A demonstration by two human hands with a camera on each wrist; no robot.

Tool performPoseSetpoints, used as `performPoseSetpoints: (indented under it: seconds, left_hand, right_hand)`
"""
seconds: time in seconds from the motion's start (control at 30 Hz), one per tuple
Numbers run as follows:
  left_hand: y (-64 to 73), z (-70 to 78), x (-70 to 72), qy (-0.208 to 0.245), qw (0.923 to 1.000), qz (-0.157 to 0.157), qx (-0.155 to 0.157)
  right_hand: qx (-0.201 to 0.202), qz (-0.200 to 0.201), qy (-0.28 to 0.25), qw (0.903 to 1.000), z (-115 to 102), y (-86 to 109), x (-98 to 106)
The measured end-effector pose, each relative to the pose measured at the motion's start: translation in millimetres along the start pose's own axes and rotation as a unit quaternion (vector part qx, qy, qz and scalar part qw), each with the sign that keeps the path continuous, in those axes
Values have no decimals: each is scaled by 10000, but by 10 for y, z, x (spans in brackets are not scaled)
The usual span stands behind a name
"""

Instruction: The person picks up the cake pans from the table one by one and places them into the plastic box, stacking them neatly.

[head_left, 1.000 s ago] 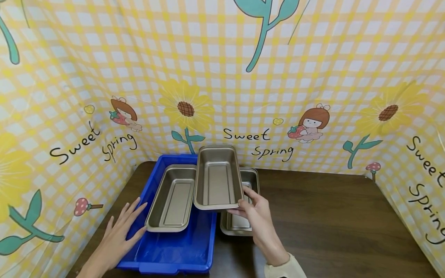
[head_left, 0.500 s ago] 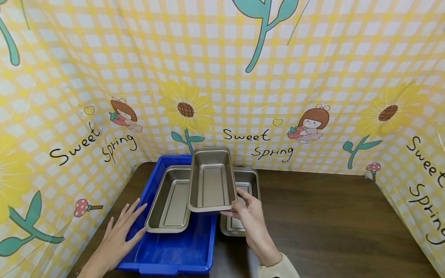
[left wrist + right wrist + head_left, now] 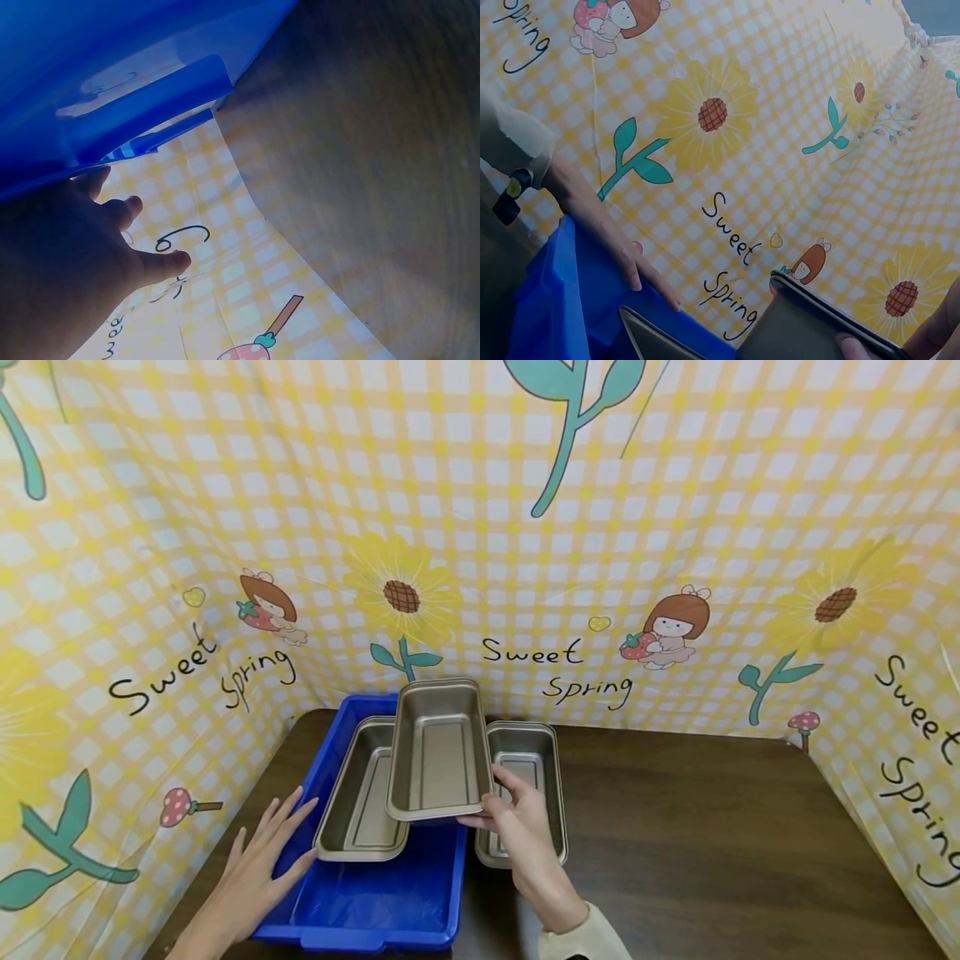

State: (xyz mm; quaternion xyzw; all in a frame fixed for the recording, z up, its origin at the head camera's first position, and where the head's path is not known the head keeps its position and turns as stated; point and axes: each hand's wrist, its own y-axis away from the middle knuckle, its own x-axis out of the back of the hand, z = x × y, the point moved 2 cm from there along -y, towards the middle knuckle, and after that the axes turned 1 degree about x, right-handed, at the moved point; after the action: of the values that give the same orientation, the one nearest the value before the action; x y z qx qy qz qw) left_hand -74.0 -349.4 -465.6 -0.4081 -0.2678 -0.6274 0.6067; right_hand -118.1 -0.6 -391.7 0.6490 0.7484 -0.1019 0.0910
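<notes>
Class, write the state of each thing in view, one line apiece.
Held pan: held up, open side up, empty
Left pan: open side up, partly hidden
Right pan: open side up, partly hidden
Blue bin: upright, open-topped
Right grip: pinching the held pan's corner
Left grip: open, fingers spread

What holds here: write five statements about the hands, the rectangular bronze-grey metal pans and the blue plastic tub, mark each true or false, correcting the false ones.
1. The right hand grips a rectangular bronze-grey metal pan. True.
2. The left hand is inside that pan. False: its fingers are spread at the left rim of the blue plastic tub.
3. The held pan is upside down. False: the head view shows its hollow inside.
4. In the head view, the held pan partly hides a second pan in the tub. True.
5. A third pan lies left of the tub. False: it is right of it, on the dark brown wooden table.
</notes>
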Motion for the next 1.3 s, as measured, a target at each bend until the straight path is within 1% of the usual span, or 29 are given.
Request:
performPoseSetpoints:
  seconds: [0.4, 0.53, 0.83, 1.3]
  left_hand:
    - [-7, -6, -3, 9, 10000, -9, -30]
    - [-4, 2, 0, 28, 10000, -8, -23]
    - [-22, 5, 7, 58, 10000, -12, -23]
    - [-12, 10, 7, 53, 10000, 13, -29]
  right_hand:
    - [51, 26, -326, 9995, 53, -27, -204]
    - [22, 34, -322, 9995, 80, -37, -256]
    - [-126, 96, -391, 9991, 133, -44, -325]
    - [-98, 57, -379, 9992, 226, -53, -410]
